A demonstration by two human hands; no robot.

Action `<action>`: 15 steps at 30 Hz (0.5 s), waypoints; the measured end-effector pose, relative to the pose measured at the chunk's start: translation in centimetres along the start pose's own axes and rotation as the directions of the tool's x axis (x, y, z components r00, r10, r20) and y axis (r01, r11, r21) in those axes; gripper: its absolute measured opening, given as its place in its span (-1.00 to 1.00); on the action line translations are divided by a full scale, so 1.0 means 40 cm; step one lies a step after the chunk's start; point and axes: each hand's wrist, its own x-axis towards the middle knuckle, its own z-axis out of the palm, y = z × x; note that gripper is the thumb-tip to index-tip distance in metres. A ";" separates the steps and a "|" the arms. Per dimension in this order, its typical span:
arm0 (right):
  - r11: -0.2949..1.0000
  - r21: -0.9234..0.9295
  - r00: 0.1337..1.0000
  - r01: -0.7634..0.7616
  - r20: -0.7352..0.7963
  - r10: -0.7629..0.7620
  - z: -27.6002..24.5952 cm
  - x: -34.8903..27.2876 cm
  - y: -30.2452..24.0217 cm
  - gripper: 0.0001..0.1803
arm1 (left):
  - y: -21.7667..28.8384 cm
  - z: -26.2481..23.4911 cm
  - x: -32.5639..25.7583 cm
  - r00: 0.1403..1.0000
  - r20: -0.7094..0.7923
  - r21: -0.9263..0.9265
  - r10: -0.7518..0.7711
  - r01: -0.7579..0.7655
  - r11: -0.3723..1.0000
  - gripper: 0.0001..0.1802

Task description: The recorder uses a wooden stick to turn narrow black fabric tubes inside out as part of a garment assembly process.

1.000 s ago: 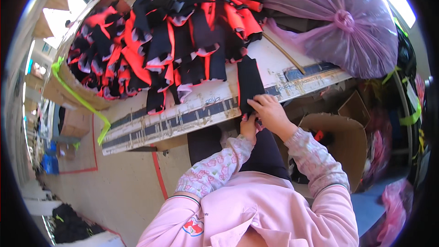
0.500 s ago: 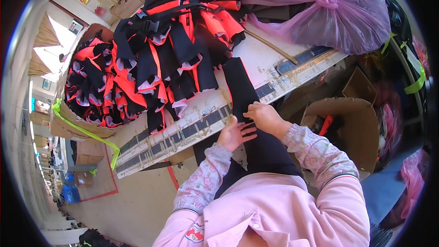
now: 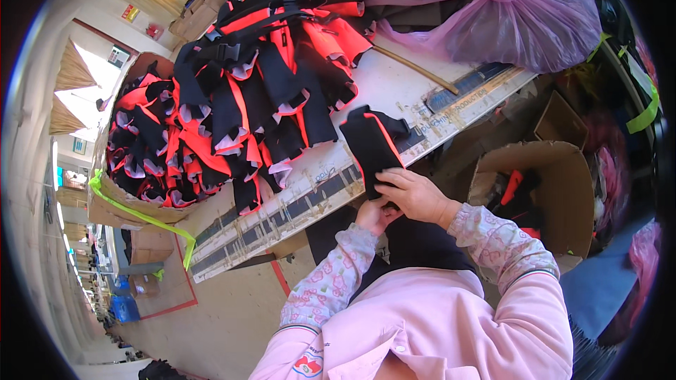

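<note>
A flat black fabric piece with neon orange-red edging (image 3: pixel 369 144) lies with its far part over the table edge; a short black strap end sticks out at its far right. Closed on its near end, my left hand (image 3: pixel 377 217) is partly covered by my right one. My right hand (image 3: pixel 417 193) rests its fingers over the piece from above, pinching the same end. Just beyond, on the table, is a big heap of similar black and orange-red fabric pieces (image 3: pixel 282 84), some with black plastic buckles.
The worn white table (image 3: pixel 310 193) slants across in front of me. A tied purple plastic bag (image 3: pixel 535 28) and a thin wooden stick (image 3: pixel 415 69) are on it. At right stands an open cardboard box (image 3: pixel 556 200) with scraps inside. A yellow-green strap (image 3: pixel 151 214) hangs at the left.
The near end of the fabric piece has come in between my hands, and its far end now shows a strap sticking out. My left hand has closed from spread fingers.
</note>
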 end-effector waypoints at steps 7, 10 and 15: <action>0.950 -0.298 0.993 -0.096 0.043 0.114 0.042 0.099 0.057 -0.13 | -0.009 -0.020 0.027 0.995 0.092 -0.074 0.048 -0.041 0.996 -0.85; 0.941 -0.325 0.994 -0.099 0.004 0.106 0.054 0.147 0.120 -0.14 | 0.008 0.023 0.015 0.992 0.104 -0.098 0.067 -0.057 0.994 -0.81; 0.919 -0.376 0.991 -0.122 0.010 0.136 0.059 0.248 0.184 -0.20 | 0.011 0.050 0.011 0.992 -0.006 -0.026 0.129 -0.129 0.991 -0.86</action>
